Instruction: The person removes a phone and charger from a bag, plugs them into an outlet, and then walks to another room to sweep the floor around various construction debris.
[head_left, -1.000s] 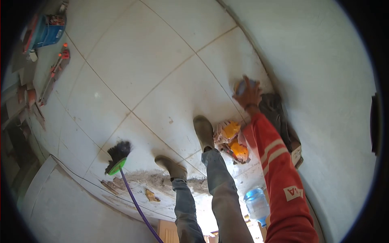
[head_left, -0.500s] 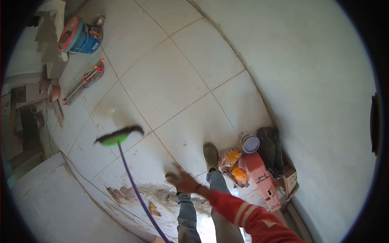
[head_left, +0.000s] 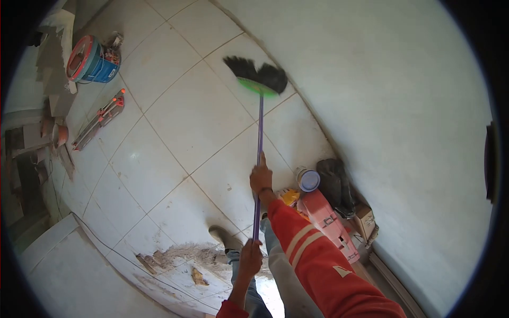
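A broom [head_left: 260, 124] with a purple handle, green head and dark bristles stretches away from me over the tiled floor [head_left: 201, 127]. My right hand [head_left: 261, 177] grips the handle about midway, with one finger pointing along it. Lower down, near the handle's end, my left hand [head_left: 251, 257] is wrapped round it. The bristles spread over the tiles close to the wall at the upper right.
A pink case [head_left: 326, 222], a lidded tub [head_left: 307, 180], a black bag [head_left: 336, 188] and a cardboard box [head_left: 365, 221] line the right wall. A blue bucket [head_left: 103, 66] and a red tile cutter [head_left: 101, 119] are at left. Rubble [head_left: 185, 256] lies near my feet.
The broom head has swung from the left to the upper right, near the wall. My right hand, earlier off the broom with fingers spread, now holds the handle. My left hand has come into view.
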The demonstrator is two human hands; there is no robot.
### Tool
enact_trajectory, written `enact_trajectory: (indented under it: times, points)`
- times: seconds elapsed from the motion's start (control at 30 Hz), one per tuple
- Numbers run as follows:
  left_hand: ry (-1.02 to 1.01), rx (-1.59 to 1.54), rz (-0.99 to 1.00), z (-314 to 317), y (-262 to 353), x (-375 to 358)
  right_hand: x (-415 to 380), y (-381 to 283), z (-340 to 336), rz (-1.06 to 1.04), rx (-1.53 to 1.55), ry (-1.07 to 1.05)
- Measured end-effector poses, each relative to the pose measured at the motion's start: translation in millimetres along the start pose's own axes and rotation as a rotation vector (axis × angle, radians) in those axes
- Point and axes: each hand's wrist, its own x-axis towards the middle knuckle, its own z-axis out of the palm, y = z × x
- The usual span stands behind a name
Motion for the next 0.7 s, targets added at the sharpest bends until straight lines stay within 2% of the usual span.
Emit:
enact_trajectory:
  times: [0.03, 0.07, 0.1, 0.13, 0.17, 0.2, 0.23, 0.3, 0.33, 0.37, 0.4, 0.43, 0.47, 0.5, 0.53, 0.63, 0.67, 0.7]
  points:
    - [0.066, 0.289, 0.335, 3, -26, -14, -25, 0, -23, 0.101, 0.022, -0.029]
    - [0.135, 0.572, 0.678, 7, -55, -30, -51, 0, -34, 0.103, 0.067, 0.027]
    - [0.119, 0.595, 0.616, 9, -61, -61, -77, -1, -45, 0.102, 0.112, 0.082]
    - [0.053, 0.507, 0.39, 6, -51, -93, -103, -12, -62, 0.135, 0.211, 0.119]
    - [0.012, 0.431, 0.162, 2, -41, -125, -130, -26, -81, 0.164, 0.311, 0.159]
    - [-0.067, 0.234, -0.233, -6, -33, -151, -154, -54, -113, 0.339, 0.433, 0.047]
    - [-0.069, 0.244, -0.233, -18, -58, -163, -174, -57, -116, 0.349, 0.396, 0.131]
    - [0.243, 1.057, 1.092, -43, -110, -173, -203, -61, -123, 0.412, 0.326, 0.254]
    - [0.241, 1.065, 1.099, -47, -100, -175, -211, -54, -127, 0.462, 0.293, 0.293]
    - [-0.026, 0.786, 0.642, -51, -80, -172, -215, -45, -132, 0.518, 0.264, 0.3]
    - [-0.266, 0.485, 0.184, -55, -60, -165, -213, -34, -135, 0.707, 0.28, 0.263]
    - [-0.333, 0.425, 0.12, -55, -49, -153, -216, 0, -115, 0.609, 0.179, 0.399]
    - [-0.4, 0.363, 0.055, -51, -36, -139, -210, 21, -104, 0.565, 0.156, 0.42]
    - [-0.436, 0.171, -0.311, -44, -4, -127, -205, 43, -94, 0.522, 0.132, 0.442]
    - [-0.439, 0.17, -0.308, -47, 11, -123, -199, 43, -86, 0.52, 0.13, 0.445]
    - [-0.438, -0.164, -0.485, -57, 29, -138, -197, 32, -78, 0.527, 0.142, 0.345]
    - [-0.446, -0.164, -0.488, -57, 10, -154, -207, 21, -79, 0.547, 0.369, 0.292]
    - [-0.371, 0.099, 0.052, -53, -20, -177, -215, 6, -82, 0.556, 0.597, 0.235]
